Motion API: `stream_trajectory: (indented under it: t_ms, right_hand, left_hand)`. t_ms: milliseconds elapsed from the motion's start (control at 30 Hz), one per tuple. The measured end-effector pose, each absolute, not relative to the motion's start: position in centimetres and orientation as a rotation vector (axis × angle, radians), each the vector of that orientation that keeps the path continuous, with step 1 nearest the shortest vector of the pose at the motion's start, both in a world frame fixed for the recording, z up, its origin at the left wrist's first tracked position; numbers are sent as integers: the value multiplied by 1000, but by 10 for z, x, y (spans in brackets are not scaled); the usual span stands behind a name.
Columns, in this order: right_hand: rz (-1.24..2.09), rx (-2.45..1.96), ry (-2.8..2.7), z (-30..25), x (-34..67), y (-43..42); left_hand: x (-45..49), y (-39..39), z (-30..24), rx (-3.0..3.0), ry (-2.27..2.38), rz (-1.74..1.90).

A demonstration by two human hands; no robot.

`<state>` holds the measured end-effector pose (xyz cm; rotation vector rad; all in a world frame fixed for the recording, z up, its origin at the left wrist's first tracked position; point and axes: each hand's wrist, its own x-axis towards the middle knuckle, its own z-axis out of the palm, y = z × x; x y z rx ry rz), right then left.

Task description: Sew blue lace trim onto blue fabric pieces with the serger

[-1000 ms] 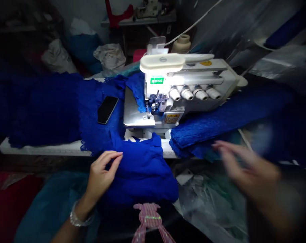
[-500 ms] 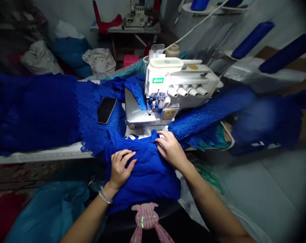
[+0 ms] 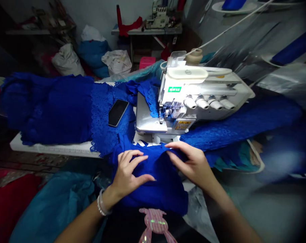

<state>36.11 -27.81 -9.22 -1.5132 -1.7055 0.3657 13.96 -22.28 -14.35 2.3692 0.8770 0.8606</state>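
Note:
Blue fabric (image 3: 153, 192) lies over the lap and up to the table edge, in front of the white overlock sewing machine (image 3: 198, 76). My left hand (image 3: 129, 173) is over the left part of this fabric, thumb and fingers spread and holding nothing. Near the fabric's upper right edge is my right hand (image 3: 193, 163), its thumb and index finger apart with blue cloth showing between them. A strip of blue eyelet lace (image 3: 151, 98) runs over the machine's metal plate to the presser foot (image 3: 161, 118).
A phone (image 3: 118, 113) rests on eyelet fabric left of the machine, beside a blue fabric pile (image 3: 59, 108). More blue lace (image 3: 218, 130) extends rightward. Thread cones (image 3: 297, 47) stand at the right. Sacks (image 3: 67, 60) and another machine (image 3: 158, 17) are behind.
The view has shifted, so the machine and table appear farther right and lower. My left thumb has spread away from the fingers. My right thumb and index finger have opened from the fabric edge.

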Motion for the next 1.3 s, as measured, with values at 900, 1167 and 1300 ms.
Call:
stream_trajectory:
  t_ms: [900,1167,1300]
  right_hand:
    - [1346,-1297,-858,-119,332,-270]
    - [1142,-1254,-702,-126,323,-270]
    - [724,-1463,-1032,-132,331,-265]
  left_hand:
    - [194,-146,-72,1724,690,447]
    - [206,-120,-65,2120,640,603]
    - [221,-109,-71,2348,450,655]
